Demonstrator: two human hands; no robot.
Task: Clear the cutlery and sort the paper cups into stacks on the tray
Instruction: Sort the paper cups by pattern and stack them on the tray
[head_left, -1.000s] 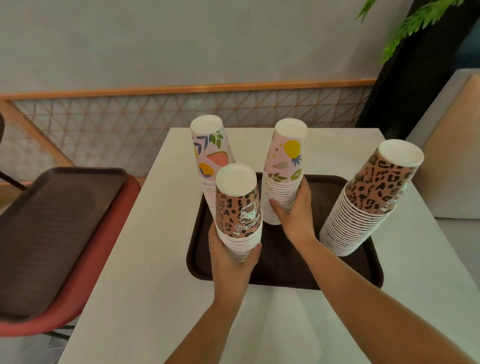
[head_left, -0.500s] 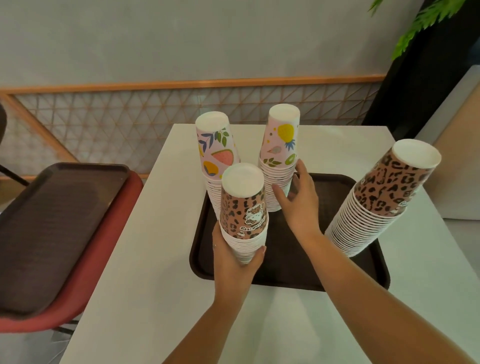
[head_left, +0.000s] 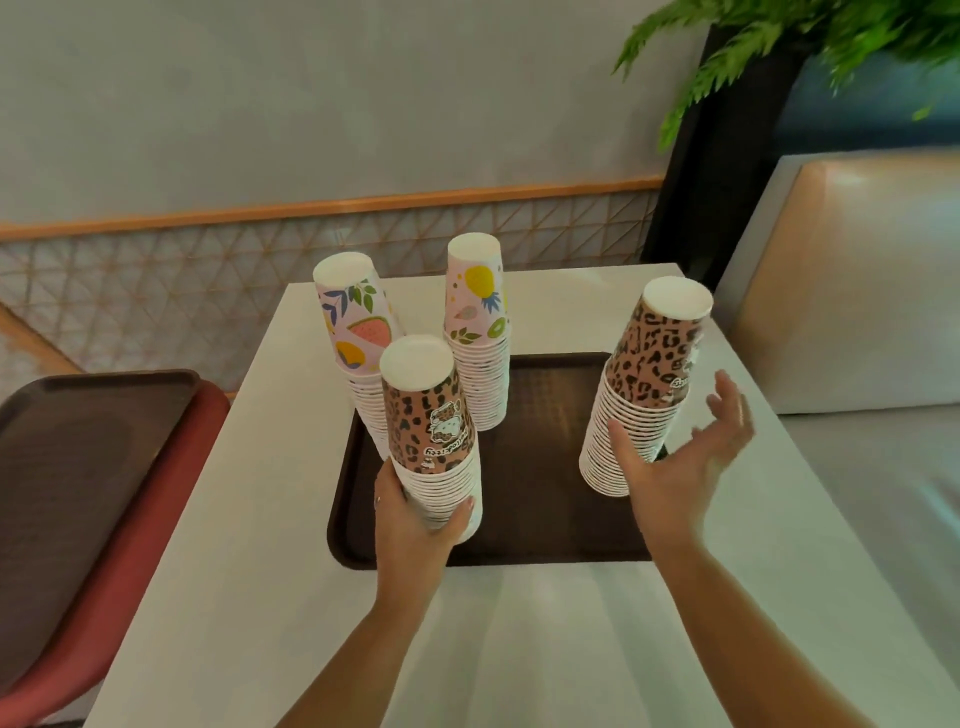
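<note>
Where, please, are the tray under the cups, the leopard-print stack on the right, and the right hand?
tray (head_left: 540, 519), head view, bare middle floor.
right leopard-print stack (head_left: 652, 358), head view, printed top cup.
right hand (head_left: 675, 475), head view, palm.

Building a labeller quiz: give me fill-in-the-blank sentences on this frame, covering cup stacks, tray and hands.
1. The dark brown plastic tray on the white table holds ____ stacks of upside-down paper cups.
2. The left hand grips the near stack of ____-print cups.
3. The right hand, fingers spread, reaches toward the ____ leopard-print stack.
4. The two far stacks carry a ____ print.

Missing words: four; leopard; right; fruit
</note>
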